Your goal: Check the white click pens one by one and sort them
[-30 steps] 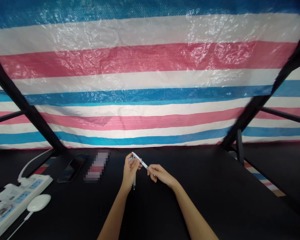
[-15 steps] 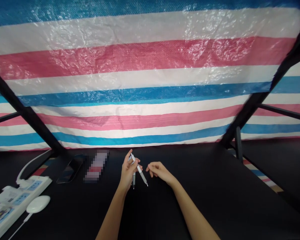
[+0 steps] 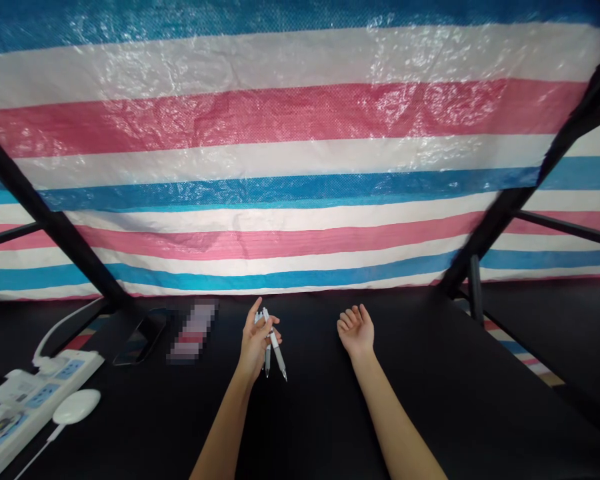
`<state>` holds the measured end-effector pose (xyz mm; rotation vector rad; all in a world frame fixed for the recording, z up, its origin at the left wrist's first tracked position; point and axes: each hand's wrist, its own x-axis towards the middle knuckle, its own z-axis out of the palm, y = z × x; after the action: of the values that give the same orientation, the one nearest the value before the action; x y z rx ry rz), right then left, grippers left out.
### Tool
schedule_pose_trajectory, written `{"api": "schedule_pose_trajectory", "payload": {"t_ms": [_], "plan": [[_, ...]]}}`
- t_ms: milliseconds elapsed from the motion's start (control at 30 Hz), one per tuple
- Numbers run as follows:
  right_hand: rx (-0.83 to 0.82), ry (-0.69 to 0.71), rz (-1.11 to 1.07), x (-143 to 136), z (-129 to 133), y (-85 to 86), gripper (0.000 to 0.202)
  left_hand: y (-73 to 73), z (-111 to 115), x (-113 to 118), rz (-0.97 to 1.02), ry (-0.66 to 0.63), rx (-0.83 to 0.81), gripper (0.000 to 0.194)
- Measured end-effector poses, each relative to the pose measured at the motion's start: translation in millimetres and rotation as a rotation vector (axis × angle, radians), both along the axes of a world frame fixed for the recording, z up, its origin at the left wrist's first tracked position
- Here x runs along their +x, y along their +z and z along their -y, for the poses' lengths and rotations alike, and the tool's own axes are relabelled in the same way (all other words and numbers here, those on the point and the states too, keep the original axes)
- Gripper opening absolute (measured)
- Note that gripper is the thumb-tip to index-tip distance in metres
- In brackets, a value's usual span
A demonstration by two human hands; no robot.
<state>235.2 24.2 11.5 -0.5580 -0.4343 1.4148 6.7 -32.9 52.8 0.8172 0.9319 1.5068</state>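
My left hand (image 3: 254, 345) is closed around two white pens with grey grips, above the black table. One pen (image 3: 279, 357) slants down to the right, its metal tip pointing at the table. The other pen (image 3: 267, 360) hangs nearly straight down beside it, its upper part partly hidden by my fingers. Well to the right, my right hand (image 3: 356, 331) is turned palm up, fingers loosely curled and the thumb apart. Nothing shows in its palm, and it touches neither pen.
A dark phone (image 3: 143, 337) and a pixelated flat item (image 3: 194, 331) lie to the left. A white power strip (image 3: 63, 380) with plugs and a white rounded device (image 3: 77, 406) on a cable sit at the near left. Striped sheeting (image 3: 280, 240) and black frame bars (image 3: 75, 247) enclose the table (image 3: 300, 427).
My right hand has moved right, away from the pens, and turned palm up. The right-hand pen in my left hand has swung to a steeper angle, closer to the other.
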Motion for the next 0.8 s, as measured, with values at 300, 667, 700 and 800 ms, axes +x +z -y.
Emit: {"api": "schedule_pose_trajectory", "payload": {"t_ms": [300, 667, 700, 800], "plan": [[0.013, -0.030, -0.007, 2.4, -0.3, -6.7, 0.028, -10.9, -8.0, -7.3, 0.008, 0.072, 0.005, 0.053], [-0.014, -0.028, -0.110, 4.2, -0.4, -7.1, 0.022, -3.9, -1.7, 3.6, -0.074, -0.002, -0.044, 0.086], [-0.010, -0.025, -0.120, 4.1, -0.5, -7.3, 0.021, -4.0, -1.2, 4.5, -0.085, -0.014, -0.046, 0.090], [-0.007, -0.009, -0.184, 3.8, -0.8, -7.5, 0.018, -6.8, -1.3, 5.2, -0.114, -0.034, -0.045, 0.092]]}}
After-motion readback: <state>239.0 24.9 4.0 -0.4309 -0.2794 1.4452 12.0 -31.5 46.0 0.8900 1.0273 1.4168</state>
